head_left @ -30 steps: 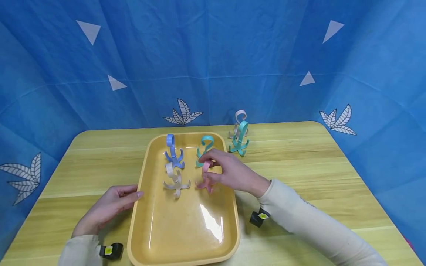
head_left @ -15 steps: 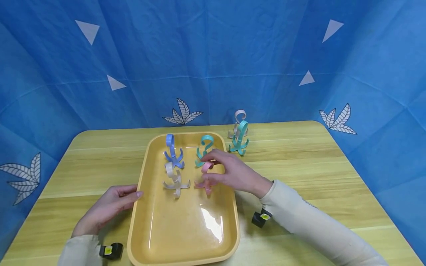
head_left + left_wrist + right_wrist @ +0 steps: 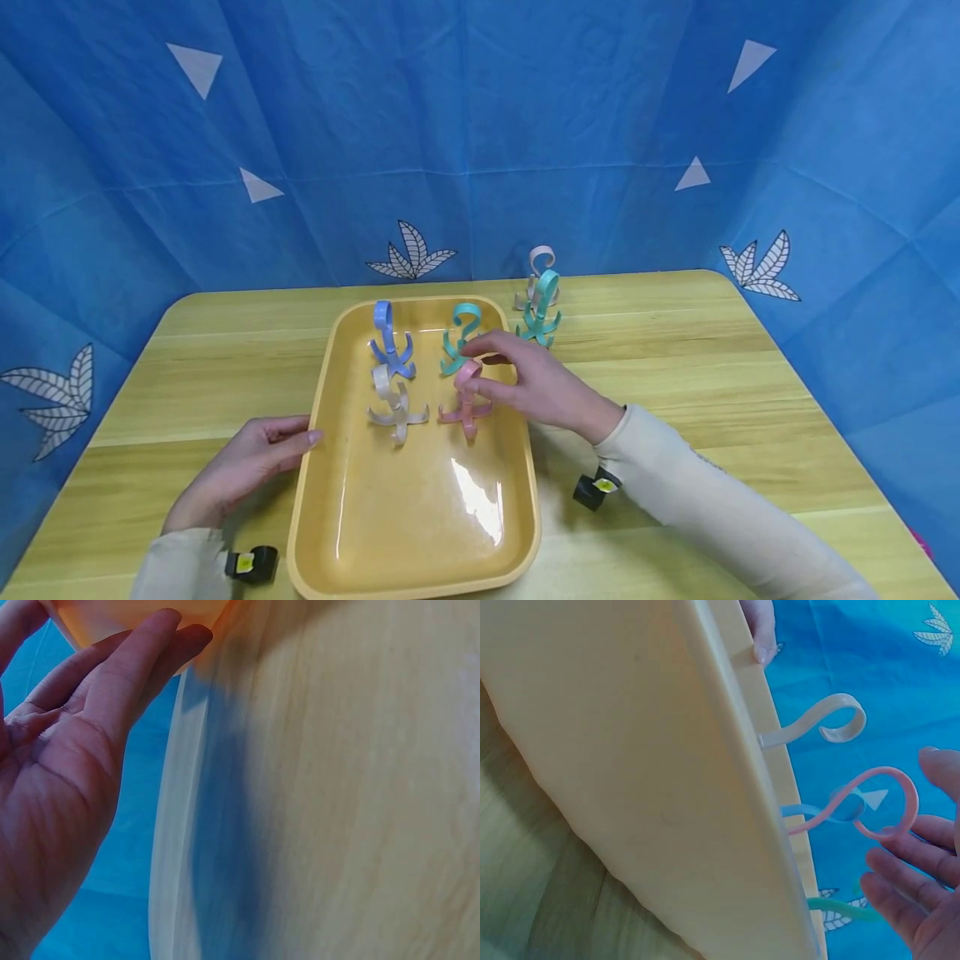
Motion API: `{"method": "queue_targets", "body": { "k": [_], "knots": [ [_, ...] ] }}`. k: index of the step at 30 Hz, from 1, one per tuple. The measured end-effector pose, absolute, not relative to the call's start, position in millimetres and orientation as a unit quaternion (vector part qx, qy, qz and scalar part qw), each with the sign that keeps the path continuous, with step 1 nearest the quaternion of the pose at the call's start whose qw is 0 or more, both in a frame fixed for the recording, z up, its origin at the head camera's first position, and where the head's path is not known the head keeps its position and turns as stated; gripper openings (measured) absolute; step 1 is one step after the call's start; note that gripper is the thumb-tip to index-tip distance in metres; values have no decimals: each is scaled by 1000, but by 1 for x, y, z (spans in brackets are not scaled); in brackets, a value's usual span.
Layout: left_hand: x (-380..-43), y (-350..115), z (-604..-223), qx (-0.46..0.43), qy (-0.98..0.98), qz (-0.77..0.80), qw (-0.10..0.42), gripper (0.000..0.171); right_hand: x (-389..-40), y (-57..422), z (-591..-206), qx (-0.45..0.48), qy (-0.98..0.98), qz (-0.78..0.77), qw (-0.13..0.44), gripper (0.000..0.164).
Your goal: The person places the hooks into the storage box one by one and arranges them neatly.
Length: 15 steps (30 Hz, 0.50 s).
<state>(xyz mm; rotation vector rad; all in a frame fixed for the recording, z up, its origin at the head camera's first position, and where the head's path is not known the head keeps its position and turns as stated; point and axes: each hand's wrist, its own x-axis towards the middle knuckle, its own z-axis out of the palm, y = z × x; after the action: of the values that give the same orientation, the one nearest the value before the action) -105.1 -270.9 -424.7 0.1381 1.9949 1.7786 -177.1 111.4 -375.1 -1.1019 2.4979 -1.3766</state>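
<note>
A pink claw-shaped hook hanger [image 3: 467, 412] stands upright in the yellow tray [image 3: 397, 517], its curled top rising above the rim in the right wrist view. My right hand [image 3: 543, 387] is around that top with its fingers loose; in the right wrist view the thumb stands apart from the curl and the fingertips are right at its far side. Beside it stand a white hanger [image 3: 398, 412], a blue one [image 3: 391, 350] and a green one [image 3: 461, 321], partly behind my fingers. My left hand [image 3: 251, 467] holds the tray's left rim, thumb over the edge, fingers against the outer wall.
Behind the tray's right corner, another green hanger [image 3: 540, 317] and a pale one [image 3: 542, 258] stand on the wooden table [image 3: 660, 358]. A blue patterned cloth [image 3: 465, 125] hangs around the table's back and sides.
My right hand has loosened from the pink hanger and shifted slightly right, while the hanger stands in the tray. The left hand has stayed at the rim.
</note>
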Motion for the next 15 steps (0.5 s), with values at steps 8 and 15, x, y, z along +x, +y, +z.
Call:
{"method": "queue_targets", "body": {
  "k": [8,15],
  "knots": [
    [-105,-270,-425,53,725,651,220,53,-181,122,-375,-349,809,-474,2,29],
    [-105,-269,-425,48,715,660,225,55,-186,134,-373,-332,804,-492,-31,26]
  ]
}}
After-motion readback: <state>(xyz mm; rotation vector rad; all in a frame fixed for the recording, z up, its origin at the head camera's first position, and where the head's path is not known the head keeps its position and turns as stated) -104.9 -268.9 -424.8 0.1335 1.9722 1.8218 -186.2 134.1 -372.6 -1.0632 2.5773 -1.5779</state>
